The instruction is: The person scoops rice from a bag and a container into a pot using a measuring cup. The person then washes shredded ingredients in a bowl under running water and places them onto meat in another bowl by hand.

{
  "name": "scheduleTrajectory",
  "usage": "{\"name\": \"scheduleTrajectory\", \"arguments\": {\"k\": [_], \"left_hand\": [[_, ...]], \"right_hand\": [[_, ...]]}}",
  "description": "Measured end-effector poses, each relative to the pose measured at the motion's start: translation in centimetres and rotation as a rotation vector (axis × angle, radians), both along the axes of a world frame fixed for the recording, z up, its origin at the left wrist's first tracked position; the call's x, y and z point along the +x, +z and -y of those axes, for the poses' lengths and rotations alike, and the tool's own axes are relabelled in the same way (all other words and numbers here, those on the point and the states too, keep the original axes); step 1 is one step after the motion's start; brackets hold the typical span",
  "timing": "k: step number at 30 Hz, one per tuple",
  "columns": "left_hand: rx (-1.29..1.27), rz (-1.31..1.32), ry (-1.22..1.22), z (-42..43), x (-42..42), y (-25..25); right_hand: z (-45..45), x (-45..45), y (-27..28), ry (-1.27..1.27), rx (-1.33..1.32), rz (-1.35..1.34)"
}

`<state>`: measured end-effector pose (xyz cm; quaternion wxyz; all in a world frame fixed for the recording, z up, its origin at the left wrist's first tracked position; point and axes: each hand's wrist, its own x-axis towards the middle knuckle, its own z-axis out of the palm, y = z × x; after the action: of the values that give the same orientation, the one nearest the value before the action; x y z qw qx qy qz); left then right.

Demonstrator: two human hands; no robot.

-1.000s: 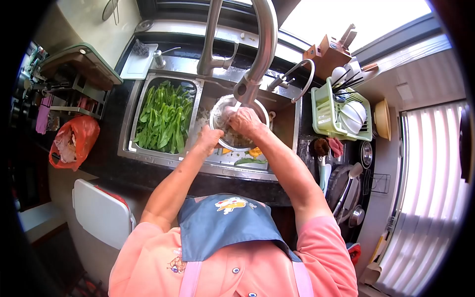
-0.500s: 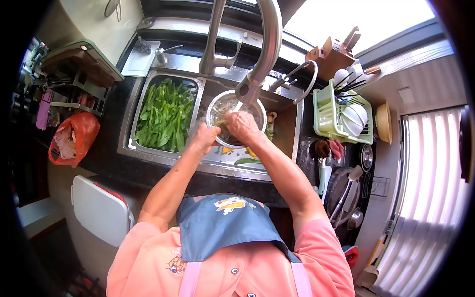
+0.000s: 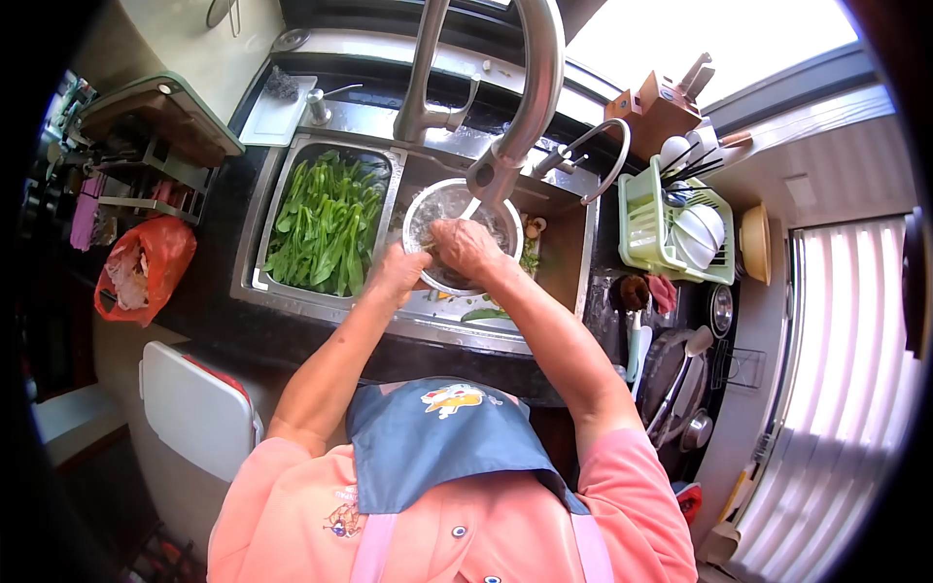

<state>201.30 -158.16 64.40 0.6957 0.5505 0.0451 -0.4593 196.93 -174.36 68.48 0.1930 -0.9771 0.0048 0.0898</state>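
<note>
A round bowl was in the right basin of the sink, below the head of the large faucet. Its mouth pointed upward, and because the rim was nearly a circle, I could not find a long axis for it. A thin white stream of water came down into it, leaning from far right to near left.

The left hand held the bowl at its near-left rim, the thumb at the edge; the other fingers were mostly hidden. The right hand reached from the near right over the rim, with bent fingers inside the bowl, pointing to the left. Whether these fingers held something, I cannot tell, as the contents were blurred.

On the near side of the bowl lay a green piece, its long axis about left to right. In the left basin, the leafy greens lay lengthwise, roughly from near to far.
</note>
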Motion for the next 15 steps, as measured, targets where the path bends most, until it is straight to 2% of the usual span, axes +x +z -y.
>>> {"name": "scheduleTrajectory", "arguments": {"k": [2,4,7,11,12,14,15], "left_hand": [[0.01,0.045,0.019,-0.2,-0.1,-1.6],[0.044,0.02,0.023,-0.4,-0.2,0.4],[0.057,0.153,0.057,-0.6,0.3,-0.5],[0.017,0.13,0.087,-0.7,0.4,0.6],[0.037,0.123,0.066,-0.7,0.2,1.5],[0.081,0.112,0.03,-1.1,-0.2,3.0],[0.077,0.12,0.041,-1.3,-0.2,2.3]], "right_hand": [[0.0,0.1,0.6,-0.085,0.066,0.056],[0.3,-0.4,2.0,-0.121,0.098,0.08],[1.4,-1.7,2.5,0.055,-0.019,0.337],[0.7,-3.3,1.9,0.081,0.261,0.177],[0.8,-2.8,1.6,0.109,0.179,0.039],[0.2,-1.7,2.6,-0.076,0.125,-0.107],[-0.2,-1.2,3.1,-0.164,0.102,-0.181]]}}
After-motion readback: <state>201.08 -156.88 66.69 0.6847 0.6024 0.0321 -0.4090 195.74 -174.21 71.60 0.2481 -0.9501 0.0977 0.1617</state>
